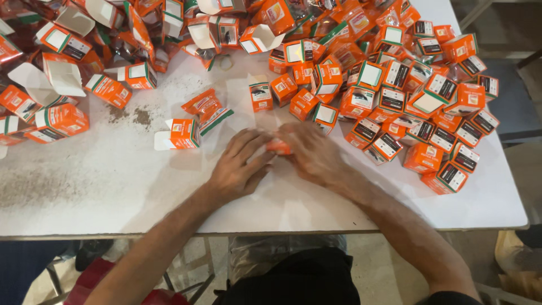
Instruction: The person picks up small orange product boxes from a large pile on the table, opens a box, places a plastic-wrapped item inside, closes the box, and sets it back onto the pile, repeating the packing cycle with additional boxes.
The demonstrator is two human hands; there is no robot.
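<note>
While the left hand (240,166) and right hand (313,152) pinched a small orange carton (279,147) at table (113,186) centre, fingers closed round it, it looked light, crushable, best held by its edges; closed boxes (418,113) lay at two o'clock.

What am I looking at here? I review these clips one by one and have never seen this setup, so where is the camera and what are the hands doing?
There is one picture, taken by a camera worn on a person's head and looking down at their own bare hands. No machine is involved. The left hand and the right hand meet at the middle of a white table and together hold one small orange box, mostly hidden by the fingers. Closed orange boxes lie heaped to the right. To the left and along the back lie open boxes with flaps up. One open box lies just left of the hands. The table has brownish stains.
</note>
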